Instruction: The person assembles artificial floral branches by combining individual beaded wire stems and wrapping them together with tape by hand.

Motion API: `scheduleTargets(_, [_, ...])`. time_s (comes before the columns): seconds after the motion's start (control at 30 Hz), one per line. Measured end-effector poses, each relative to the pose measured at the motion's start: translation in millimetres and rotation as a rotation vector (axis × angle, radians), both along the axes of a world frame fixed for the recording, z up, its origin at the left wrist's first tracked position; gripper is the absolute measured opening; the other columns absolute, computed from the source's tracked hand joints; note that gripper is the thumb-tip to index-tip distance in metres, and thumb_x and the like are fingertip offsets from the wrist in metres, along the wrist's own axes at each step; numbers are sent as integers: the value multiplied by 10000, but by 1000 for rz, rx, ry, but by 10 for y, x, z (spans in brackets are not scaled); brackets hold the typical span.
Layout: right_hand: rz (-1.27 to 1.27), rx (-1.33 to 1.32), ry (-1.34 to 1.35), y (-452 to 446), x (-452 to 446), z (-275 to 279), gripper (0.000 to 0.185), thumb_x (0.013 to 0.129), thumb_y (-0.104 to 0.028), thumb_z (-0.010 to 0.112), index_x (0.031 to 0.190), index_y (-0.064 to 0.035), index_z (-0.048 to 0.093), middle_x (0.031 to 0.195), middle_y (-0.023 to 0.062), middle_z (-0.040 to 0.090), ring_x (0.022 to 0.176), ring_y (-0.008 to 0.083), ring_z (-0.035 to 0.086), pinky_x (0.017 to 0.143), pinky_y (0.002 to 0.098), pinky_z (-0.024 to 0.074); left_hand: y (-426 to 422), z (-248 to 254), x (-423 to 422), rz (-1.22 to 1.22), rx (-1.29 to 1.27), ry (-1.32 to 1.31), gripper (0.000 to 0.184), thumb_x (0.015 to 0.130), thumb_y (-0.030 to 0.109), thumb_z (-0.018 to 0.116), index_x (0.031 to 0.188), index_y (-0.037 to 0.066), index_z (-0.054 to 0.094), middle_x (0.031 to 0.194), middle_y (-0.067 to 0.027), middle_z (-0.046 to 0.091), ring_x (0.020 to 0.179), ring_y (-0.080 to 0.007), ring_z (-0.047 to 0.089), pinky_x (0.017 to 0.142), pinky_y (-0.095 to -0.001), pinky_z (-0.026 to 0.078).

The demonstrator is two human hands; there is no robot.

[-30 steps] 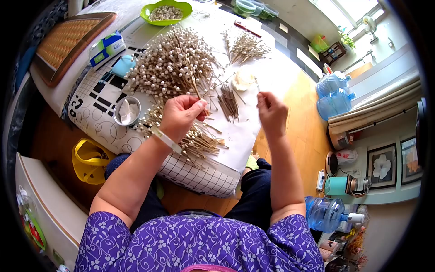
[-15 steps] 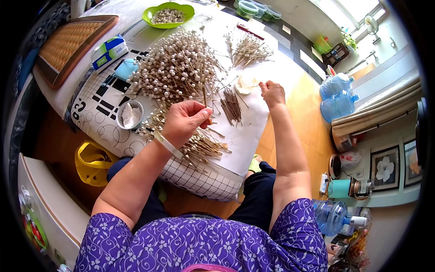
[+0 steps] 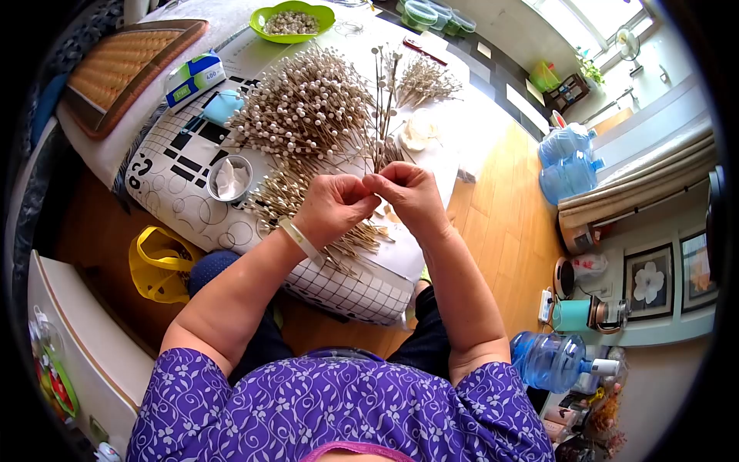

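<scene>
Both hands meet: the left hand (image 3: 335,204) and right hand (image 3: 409,196) pinch the base of a thin stem bundle (image 3: 380,108), which rises beyond the fingertips over the table. A green bowl (image 3: 291,21) holds small pale pieces; a round tub (image 3: 230,179) holds crumpled white material. Beaded stems (image 3: 308,100) heap on the patterned tablecloth (image 3: 200,204). Blue water bottles (image 3: 568,175) stand on the right beyond the wooden floor (image 3: 493,223).

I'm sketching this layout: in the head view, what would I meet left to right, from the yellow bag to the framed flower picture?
Yellow bag, white cup, left hand, right hand, blue water jugs, framed flower picture.
</scene>
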State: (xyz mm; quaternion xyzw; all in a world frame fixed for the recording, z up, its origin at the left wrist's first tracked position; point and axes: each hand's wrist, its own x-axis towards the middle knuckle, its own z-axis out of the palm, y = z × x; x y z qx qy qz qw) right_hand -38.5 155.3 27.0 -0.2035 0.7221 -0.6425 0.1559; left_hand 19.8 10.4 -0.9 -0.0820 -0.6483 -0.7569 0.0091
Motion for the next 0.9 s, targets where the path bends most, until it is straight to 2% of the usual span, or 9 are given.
scheduleTargets(0.1, [-22,-118,-56,9,4,-103,199,768,-165,656,676,5,606,579,-30,533,530,18,422,460,176,329,11,0,18,-3,-12,-44,87,800,52,603,812,-34,607,680,-25,599,616,-54,543,558,-174,443])
scheduleTargets(0.17, [-23,-122,-89,59,-30,-121,215,780,-172,647,665,2,595,594,-28,541,539,18,426,469,177,335,39,16,9,-48,162,-143,94,801,38,595,856,-38,603,719,-38,606,635,-64,551,573,-185,456])
scheduleTargets(0.33, [25,-169,-159,138,-49,-50,210,794,-195,634,701,-12,591,611,-19,547,542,29,456,485,176,354,14,39,-39,-230,245,-172,148,817,71,572,928,-25,592,777,-54,604,703,-106,552,684,-238,462])
scheduleTargets(0.47, [44,-206,-196,178,-83,-104,207,808,-212,614,724,-24,594,595,-29,525,522,14,428,464,160,321,49,5,-55,-276,321,-185,148,805,53,583,930,-25,592,775,-56,612,683,-95,551,660,-224,461])
scheduleTargets(0.67, [110,-344,-294,223,-66,-150,211,826,-219,586,763,-18,601,601,-30,512,515,19,411,459,166,314,74,-16,-32,-265,334,-247,169,803,49,577,953,-28,587,850,-82,609,748,-124,572,704,-246,461])
scheduleTargets(0.73, [154,-401,-327,230,-78,-143,213,831,-219,579,776,-15,603,606,-29,510,516,22,409,459,167,313,90,-62,-48,-325,541,-313,170,792,40,586,949,-26,590,849,-80,609,765,-124,577,709,-240,459])
scheduleTargets(0.8, [214,-425,-382,232,-90,-129,210,837,-214,570,799,-11,606,629,-30,519,536,19,418,473,163,322,80,-42,-54,-319,490,-284,174,785,42,598,946,-24,591,828,-74,610,752,-120,576,701,-237,461])
scheduleTargets(0.83, [215,-425,-380,229,-81,-105,210,837,-214,570,799,-11,606,629,-30,519,536,19,418,473,163,322,67,-28,-51,-310,439,-259,180,778,45,610,944,-22,593,807,-67,611,738,-116,575,693,-234,463])
scheduleTargets(0.9, [100,-188,-207,217,-61,-34,187,827,-192,586,775,-12,603,632,-35,522,551,16,426,484,164,332,33,-7,-44,-285,368,-249,178,771,47,620,935,-18,597,790,-61,611,723,-114,573,680,-233,464])
